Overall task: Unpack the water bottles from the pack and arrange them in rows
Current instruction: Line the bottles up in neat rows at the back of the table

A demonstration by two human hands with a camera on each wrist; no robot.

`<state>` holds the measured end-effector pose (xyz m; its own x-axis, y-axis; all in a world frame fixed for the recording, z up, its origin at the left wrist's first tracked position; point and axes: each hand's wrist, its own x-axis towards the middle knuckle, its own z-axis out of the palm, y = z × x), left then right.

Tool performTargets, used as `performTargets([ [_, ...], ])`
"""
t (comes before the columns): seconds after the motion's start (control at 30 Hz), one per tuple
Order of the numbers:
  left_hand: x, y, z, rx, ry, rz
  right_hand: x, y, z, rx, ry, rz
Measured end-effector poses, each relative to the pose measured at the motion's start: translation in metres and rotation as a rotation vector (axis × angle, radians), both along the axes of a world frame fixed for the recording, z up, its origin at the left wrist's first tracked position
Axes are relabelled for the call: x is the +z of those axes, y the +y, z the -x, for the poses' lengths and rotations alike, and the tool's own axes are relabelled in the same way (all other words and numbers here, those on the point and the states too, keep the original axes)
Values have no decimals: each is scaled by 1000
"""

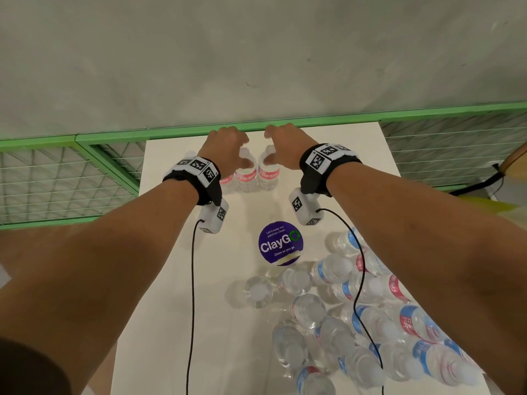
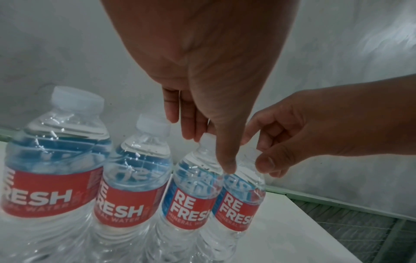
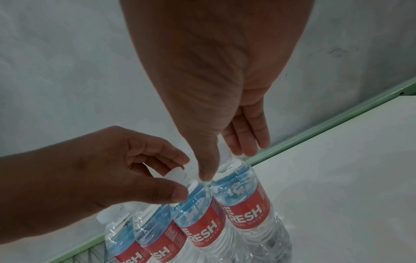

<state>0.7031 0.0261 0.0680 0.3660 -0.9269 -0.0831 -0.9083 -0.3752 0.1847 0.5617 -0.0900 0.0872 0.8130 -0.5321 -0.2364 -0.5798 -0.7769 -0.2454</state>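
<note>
A row of several clear "Refresh" water bottles with red labels stands at the far end of the white table point(image 1: 171, 280). My left hand point(image 1: 228, 146) reaches down over one bottle point(image 1: 245, 175) point(image 2: 189, 192), with its fingers behind the white cap and its thumb in front of the neck. My right hand point(image 1: 285, 143) holds the top of the rightmost bottle point(image 1: 268, 173) point(image 3: 243, 195) in the same way. The two held bottles stand upright, side by side and touching. In the right wrist view, the left hand point(image 3: 101, 169) curls round its bottle's cap. In the left wrist view, the right hand point(image 2: 315, 124) does likewise.
A heap of loose bottles point(image 1: 356, 323) lies on its side at the table's near right. A purple round sticker point(image 1: 281, 243) sits mid-table. A green rail point(image 1: 313, 121) and a grey wall close off the far edge. Wire mesh panels point(image 1: 65, 181) flank the table.
</note>
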Motion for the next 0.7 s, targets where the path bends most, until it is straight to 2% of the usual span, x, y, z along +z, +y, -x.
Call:
performTargets([
  [0.13, 17, 13, 7, 7, 21, 185, 8, 1, 16, -61, -77, 6],
  [0.27, 52, 35, 32, 2, 108, 326, 31, 7, 44, -59, -87, 59],
  [0.37, 76, 58, 63, -18, 232, 288, 52, 19, 73, -38, -109, 31],
  [0.47, 83, 80, 103, -9, 318, 199, 69, 42, 108, 54, -45, 3],
  [0.57, 76, 99, 144, 4, 359, 140, 70, 67, 142, 142, 2, -11],
  [0.7, 57, 122, 190, -15, 406, 32, 54, 92, 182, 171, 21, -71],
])
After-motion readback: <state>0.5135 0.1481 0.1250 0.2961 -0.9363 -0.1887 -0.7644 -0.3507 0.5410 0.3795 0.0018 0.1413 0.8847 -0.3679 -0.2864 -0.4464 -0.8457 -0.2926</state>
